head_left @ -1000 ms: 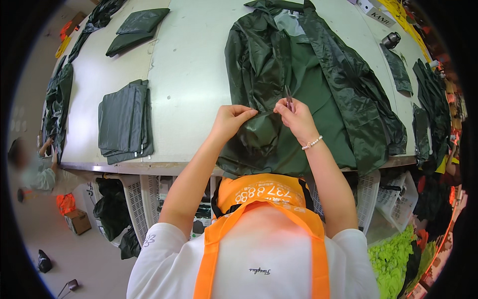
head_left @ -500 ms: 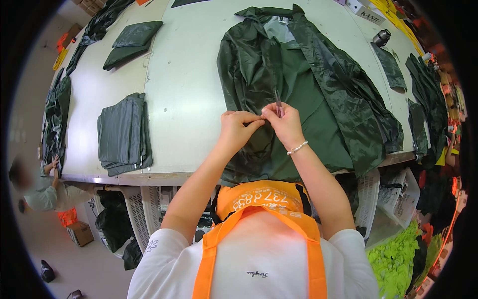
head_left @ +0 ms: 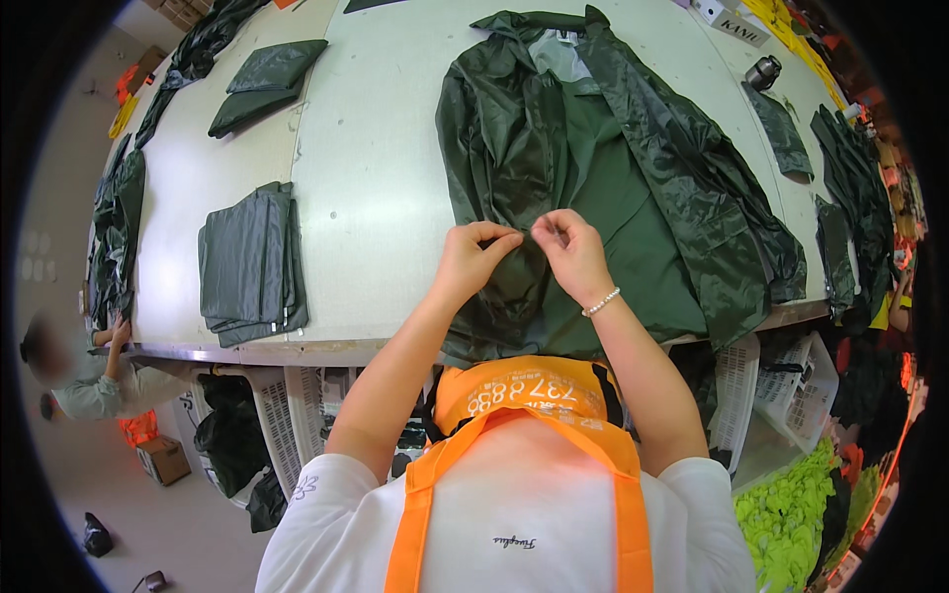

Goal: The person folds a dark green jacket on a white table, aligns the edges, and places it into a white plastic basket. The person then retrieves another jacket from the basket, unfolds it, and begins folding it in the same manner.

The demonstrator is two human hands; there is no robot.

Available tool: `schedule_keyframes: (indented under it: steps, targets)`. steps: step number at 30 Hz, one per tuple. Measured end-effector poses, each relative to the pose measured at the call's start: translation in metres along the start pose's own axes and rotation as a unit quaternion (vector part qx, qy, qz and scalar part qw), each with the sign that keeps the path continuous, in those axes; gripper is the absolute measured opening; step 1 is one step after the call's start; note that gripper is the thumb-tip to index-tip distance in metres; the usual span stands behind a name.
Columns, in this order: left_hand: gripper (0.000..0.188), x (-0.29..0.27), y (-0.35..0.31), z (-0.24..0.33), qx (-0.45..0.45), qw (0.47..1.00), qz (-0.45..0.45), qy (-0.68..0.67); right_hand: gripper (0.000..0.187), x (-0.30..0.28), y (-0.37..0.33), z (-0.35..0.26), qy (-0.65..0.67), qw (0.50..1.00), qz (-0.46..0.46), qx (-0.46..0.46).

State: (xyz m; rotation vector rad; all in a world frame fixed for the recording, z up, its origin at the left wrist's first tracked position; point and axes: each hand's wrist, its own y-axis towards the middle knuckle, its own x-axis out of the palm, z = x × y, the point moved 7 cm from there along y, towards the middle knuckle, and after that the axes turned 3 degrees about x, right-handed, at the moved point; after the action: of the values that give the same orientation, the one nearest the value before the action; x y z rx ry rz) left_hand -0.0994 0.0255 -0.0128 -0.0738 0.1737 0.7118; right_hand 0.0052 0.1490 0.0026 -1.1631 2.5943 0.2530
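Note:
A dark green rain jacket lies spread with its front unfastened on the table in front of me, its collar at the far side. Over its left part, my left hand is closed in a pinch; whatever is between thumb and forefinger is too small to make out. Just to the right, with a narrow gap between the fingertips, my right hand has its fingers curled together. A small slim dark tool shows only partly within the right fingers. A beaded bracelet circles the right wrist.
The pale table carries a stack of folded green garments and folded green bundles at left. A dark bottle stands far right near more green garments. White crates sit below the edge. A person works at far left.
My fingertips, touching before, are now slightly apart, the right hand having shifted right. The slim tool that pointed up from the right fingers is now mostly hidden in them.

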Motion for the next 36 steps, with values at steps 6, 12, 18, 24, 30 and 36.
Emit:
schedule_keyframes:
  steps: [6, 12, 18, 24, 30, 36]
  targets:
    - [0.017, -0.005, 0.001, -0.007, -0.061, 0.998, -0.006, -0.033, 0.015, -0.038, 0.005, 0.012, -0.043, 0.997, 0.06, 0.03]
    - [0.012, 0.009, 0.003, 0.016, 0.1, 0.991, 0.003, 0.088, 0.013, -0.044, -0.008, 0.017, 0.085, 0.988, 0.038, 0.12]
    - [0.011, 0.023, 0.0, 0.036, 0.184, 0.97, -0.023, 0.158, 0.009, -0.029, -0.005, -0.003, 0.088, 0.993, 0.072, -0.03]
    - [0.013, 0.026, -0.001, 0.026, 0.086, 0.994, -0.05, 0.041, 0.013, -0.022, -0.014, 0.023, 0.463, 0.858, 0.023, 0.222]
    - [0.013, 0.009, 0.003, 0.005, 0.004, 1.0, 0.016, -0.021, 0.025, -0.065, -0.025, 0.036, 0.539, 0.808, 0.047, 0.234]
    - [0.018, -0.02, -0.001, -0.013, -0.059, 0.977, 0.035, -0.203, 0.011, -0.173, -0.12, 0.079, 0.016, 0.983, -0.027, 0.18]
